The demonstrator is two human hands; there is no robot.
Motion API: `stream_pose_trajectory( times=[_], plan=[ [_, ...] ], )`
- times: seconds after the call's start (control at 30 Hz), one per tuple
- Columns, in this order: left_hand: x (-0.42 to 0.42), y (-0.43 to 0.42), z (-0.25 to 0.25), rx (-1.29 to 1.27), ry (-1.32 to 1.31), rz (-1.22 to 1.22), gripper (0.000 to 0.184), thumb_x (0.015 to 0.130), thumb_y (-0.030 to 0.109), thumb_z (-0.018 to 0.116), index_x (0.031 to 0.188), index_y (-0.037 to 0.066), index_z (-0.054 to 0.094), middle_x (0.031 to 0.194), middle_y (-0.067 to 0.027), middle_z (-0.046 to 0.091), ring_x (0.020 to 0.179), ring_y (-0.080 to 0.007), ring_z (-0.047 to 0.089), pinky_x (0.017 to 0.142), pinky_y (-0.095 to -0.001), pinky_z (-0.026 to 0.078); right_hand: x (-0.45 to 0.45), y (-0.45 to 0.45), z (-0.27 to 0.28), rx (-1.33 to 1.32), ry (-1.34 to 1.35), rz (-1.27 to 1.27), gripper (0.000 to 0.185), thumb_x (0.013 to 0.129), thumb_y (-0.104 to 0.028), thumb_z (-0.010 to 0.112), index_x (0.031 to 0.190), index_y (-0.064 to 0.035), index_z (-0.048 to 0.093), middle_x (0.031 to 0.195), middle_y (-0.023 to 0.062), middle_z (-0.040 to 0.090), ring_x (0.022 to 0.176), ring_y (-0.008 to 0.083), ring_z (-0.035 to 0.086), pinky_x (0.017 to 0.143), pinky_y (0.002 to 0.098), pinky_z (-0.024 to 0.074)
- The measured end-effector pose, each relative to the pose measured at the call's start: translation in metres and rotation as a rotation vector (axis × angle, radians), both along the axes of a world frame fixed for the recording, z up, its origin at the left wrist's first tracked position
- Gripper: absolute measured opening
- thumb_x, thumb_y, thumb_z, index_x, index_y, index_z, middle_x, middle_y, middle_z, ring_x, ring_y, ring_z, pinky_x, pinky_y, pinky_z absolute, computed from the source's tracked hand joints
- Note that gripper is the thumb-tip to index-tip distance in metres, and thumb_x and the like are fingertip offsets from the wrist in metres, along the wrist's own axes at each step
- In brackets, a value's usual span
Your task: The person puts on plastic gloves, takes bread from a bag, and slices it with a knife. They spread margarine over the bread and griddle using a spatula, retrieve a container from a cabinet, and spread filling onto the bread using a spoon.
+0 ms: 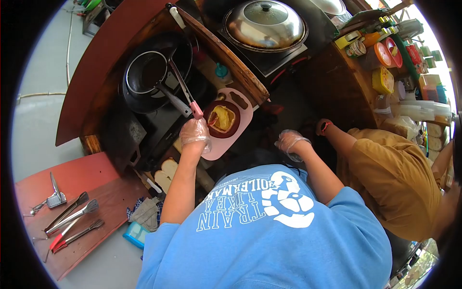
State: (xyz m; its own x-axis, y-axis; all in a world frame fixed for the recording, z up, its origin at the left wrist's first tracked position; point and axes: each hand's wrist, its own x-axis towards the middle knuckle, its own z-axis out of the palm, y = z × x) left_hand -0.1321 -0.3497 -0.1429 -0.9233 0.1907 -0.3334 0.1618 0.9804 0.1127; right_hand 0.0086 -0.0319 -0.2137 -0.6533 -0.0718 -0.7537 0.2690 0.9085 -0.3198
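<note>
Reddish counter [103, 185], metal tongs [72, 219] mid-surface. Clear-gloved left hand [195, 133] at pink-ended metal utensil [196, 111]; grip unclear. Yellow-filled square bread [222, 119] on round brown plate [236, 129], pink board's [222, 147] left edge. Clear-gloved right hand [291, 143] apart, fingers loosely open.

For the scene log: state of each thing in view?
Domed lid: on.
Small pan: resting over wok.
Bread: yellow-topped, uncovered.
Cutting board: flat, under bread's plate.
Tongs: lying down.
Left hand: gloved, grip unclear.
Right hand: gloved, finger pose unclear.
</note>
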Motion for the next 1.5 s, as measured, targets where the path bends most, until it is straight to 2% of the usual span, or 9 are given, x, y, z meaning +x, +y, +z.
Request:
stream_pose_trajectory(
  times=[0.23, 0.3, 0.47, 0.7, 0.9, 1.0, 1.2, 1.37, 1.5],
  plan=[
    [-0.001, 0.002, -0.029, -0.063, -0.063, -0.055, 0.019, 0.089, 0.021, 0.062, 0.095, 0.007, 0.073, 0.097, -0.0223, 0.072, 0.091, -0.0404, 0.071, 0.081, -0.0494, 0.058, -0.015, -0.001, 0.009, 0.017, -0.118, 0.007, 0.038, 0.091, -0.037, 0.062, 0.1, -0.0023, 0.074, 0.109, 0.022, 0.07, 0.107, 0.0383, 0.066, 0.094, 0.0458, 0.051],
    [0.002, 0.0, -0.011, 0.008, 0.01, 0.013, 0.021, 0.089, 0.02, 0.056, 0.086, 0.006, 0.071, 0.088, -0.0212, 0.072, 0.084, -0.0416, 0.07, 0.075, -0.0523, 0.056, -0.012, -0.004, -0.004, -0.037, -0.012, 0.008, 0.038, 0.092, -0.037, 0.061, 0.1, -0.0018, 0.074, 0.108, 0.0218, 0.07, 0.106, 0.0388, 0.066, 0.094, 0.0462, 0.0508],
    [0.009, -0.007, 0.034, 0.081, 0.097, -0.181, 0.018, 0.086, 0.017, 0.058, 0.08, 0.004, 0.069, 0.077, -0.021, 0.069, 0.077, -0.0409, 0.069, 0.07, -0.051, 0.056, -0.019, -0.013, -0.002, -0.057, -0.014, 0.042, 0.041, 0.092, -0.036, 0.059, 0.107, -0.0003, 0.073, 0.112, 0.023, 0.07, 0.107, 0.0392, 0.066, 0.095, 0.0462, 0.0523],
    [0.017, 0.003, -0.005, 0.17, 0.148, -0.27, 0.018, 0.086, 0.015, 0.056, 0.081, 0.004, 0.069, 0.08, -0.0202, 0.069, 0.076, -0.0401, 0.069, 0.07, -0.0495, 0.057, -0.016, -0.023, 0.003, -0.058, 0.0, 0.042, 0.041, 0.091, -0.035, 0.06, 0.11, -0.0005, 0.072, 0.116, 0.023, 0.069, 0.109, 0.0389, 0.066, 0.097, 0.0454, 0.0516],
    [0.024, -0.005, -0.023, 0.158, 0.107, -0.246, 0.017, 0.087, 0.015, 0.057, 0.083, 0.005, 0.07, 0.083, -0.0199, 0.07, 0.079, -0.0397, 0.07, 0.073, -0.0495, 0.057, -0.013, -0.024, 0.0, -0.056, -0.038, 0.024, 0.041, 0.091, -0.035, 0.06, 0.109, -0.001, 0.073, 0.115, 0.0234, 0.069, 0.109, 0.039, 0.066, 0.097, 0.0455, 0.0512],
    [0.031, -0.006, 0.024, 0.241, 0.122, -0.121, 0.016, 0.087, 0.013, 0.057, 0.084, 0.005, 0.071, 0.083, -0.02, 0.07, 0.079, -0.0397, 0.07, 0.073, -0.05, 0.057, -0.008, -0.022, 0.005, -0.053, 0.013, 0.036, 0.041, 0.09, -0.035, 0.06, 0.108, -0.0008, 0.073, 0.115, 0.0238, 0.069, 0.109, 0.0392, 0.066, 0.096, 0.0459, 0.0516],
    [0.03, -0.013, 0.013, 0.143, 0.051, -0.113, 0.016, 0.087, 0.012, 0.058, 0.085, 0.005, 0.072, 0.084, -0.0205, 0.071, 0.082, -0.0395, 0.071, 0.073, -0.0505, 0.057, -0.005, -0.025, -0.004, -0.036, 0.002, 0.009, 0.039, 0.091, -0.037, 0.06, 0.102, -0.0025, 0.074, 0.111, 0.0215, 0.07, 0.107, 0.0387, 0.065, 0.095, 0.0464, 0.0506],
    [0.035, -0.015, -0.023, 0.122, 0.001, -0.12, 0.017, 0.087, 0.014, 0.057, 0.085, 0.005, 0.071, 0.086, -0.0214, 0.071, 0.083, -0.0401, 0.071, 0.075, -0.0501, 0.058, -0.01, -0.028, 0.004, -0.058, 0.003, 0.019, 0.04, 0.09, -0.034, 0.062, 0.108, -0.0004, 0.073, 0.116, 0.0237, 0.069, 0.109, 0.0393, 0.066, 0.096, 0.0455, 0.0516],
    [0.043, -0.017, -0.001, 0.197, 0.025, -0.137, 0.015, 0.086, 0.013, 0.059, 0.086, 0.007, 0.072, 0.087, -0.0213, 0.071, 0.083, -0.0403, 0.07, 0.076, -0.0504, 0.057, -0.012, -0.026, 0.007, -0.044, 0.001, 0.012, 0.04, 0.09, -0.034, 0.062, 0.108, -0.0006, 0.073, 0.116, 0.0234, 0.069, 0.11, 0.0391, 0.065, 0.096, 0.0455, 0.0516]
  ],
)
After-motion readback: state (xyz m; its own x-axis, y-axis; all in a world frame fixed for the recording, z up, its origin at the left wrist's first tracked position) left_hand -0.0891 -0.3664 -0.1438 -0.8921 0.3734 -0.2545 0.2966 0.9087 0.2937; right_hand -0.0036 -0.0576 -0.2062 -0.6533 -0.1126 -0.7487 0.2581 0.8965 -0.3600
